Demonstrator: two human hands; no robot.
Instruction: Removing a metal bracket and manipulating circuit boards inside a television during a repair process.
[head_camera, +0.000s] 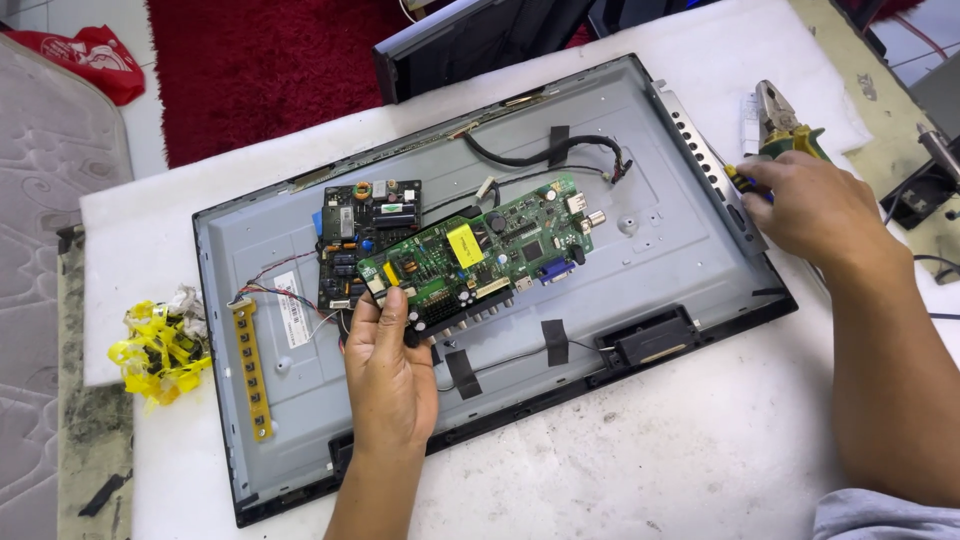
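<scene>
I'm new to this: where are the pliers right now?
The pliers lie at the head view's upper right, beside the opened screen's right edge, just beyond the right hand.

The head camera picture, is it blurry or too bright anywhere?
Head view: mostly sharp, the green circuit board in the left hand shows clear parts; soft even light, faint shadows; the white table looks bright but not washed out; the right hand by the pliers is sharp too.

A green circuit board (478, 252) sits at the centre of the frame, tilted with its right end higher, over the grey metal back of an opened flat screen. It carries a yellow block, black chips and silver and blue connectors. At the right edge lies a yellow-and-blue-handled tool (745, 183).
</scene>
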